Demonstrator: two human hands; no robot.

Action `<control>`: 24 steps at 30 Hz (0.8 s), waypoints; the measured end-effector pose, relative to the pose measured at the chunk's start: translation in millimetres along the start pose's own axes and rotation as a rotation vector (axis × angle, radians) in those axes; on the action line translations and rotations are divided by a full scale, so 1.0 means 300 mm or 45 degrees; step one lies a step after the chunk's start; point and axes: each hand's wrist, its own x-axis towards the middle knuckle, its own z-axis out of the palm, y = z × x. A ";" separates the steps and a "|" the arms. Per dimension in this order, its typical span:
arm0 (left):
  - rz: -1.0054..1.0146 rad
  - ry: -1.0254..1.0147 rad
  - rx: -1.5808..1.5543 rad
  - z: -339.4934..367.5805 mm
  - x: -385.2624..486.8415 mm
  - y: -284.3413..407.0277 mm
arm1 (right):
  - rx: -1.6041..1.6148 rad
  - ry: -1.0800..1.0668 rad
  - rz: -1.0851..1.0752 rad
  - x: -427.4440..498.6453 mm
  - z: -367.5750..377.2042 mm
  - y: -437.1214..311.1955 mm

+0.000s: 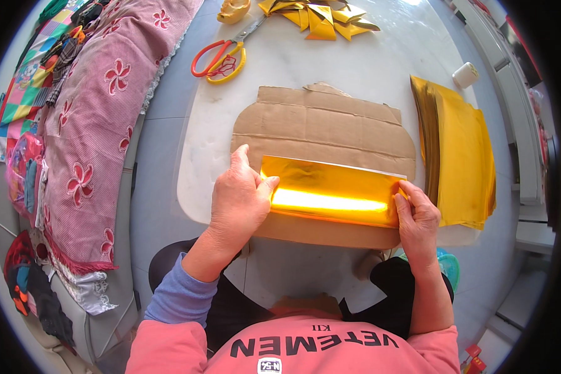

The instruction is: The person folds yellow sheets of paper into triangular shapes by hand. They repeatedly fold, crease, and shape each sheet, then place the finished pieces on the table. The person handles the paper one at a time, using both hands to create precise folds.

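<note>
A shiny gold foil paper sheet [332, 184], its long top edge showing a pale strip, lies over a piece of brown cardboard [318, 121]. My left hand [240, 198] holds its left end, thumb on top and index finger pointing away from me. At the sheet's right end, the thumb and fingers of my right hand [416, 212] pinch the edge. Right of the cardboard stands a thick stack of gold paper [463, 154]. Folded gold paper pieces [325, 21] are heaped at the table's far side.
On the white table [205, 140], scissors [224, 56] with red and yellow handles lie at the far left, beside an orange-yellow object [233, 10]. A white spool [465, 75] stands far right. A sofa with a pink flowered cover [93, 112] runs along the left.
</note>
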 end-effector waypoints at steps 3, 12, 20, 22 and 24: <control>0.020 -0.010 0.019 -0.002 -0.003 0.005 | 0.025 -0.004 0.039 0.000 0.001 -0.015; 0.133 0.078 0.187 0.016 -0.013 -0.003 | -0.004 0.015 -0.030 0.001 0.005 0.007; 0.767 0.399 0.427 0.045 -0.029 -0.007 | -0.141 0.046 -0.153 -0.002 0.019 0.036; 0.883 0.317 0.449 0.048 -0.024 -0.013 | -0.169 0.084 -0.198 0.002 0.021 0.048; 0.966 0.265 0.474 0.049 -0.019 -0.017 | -0.141 0.066 -0.193 0.003 0.027 0.040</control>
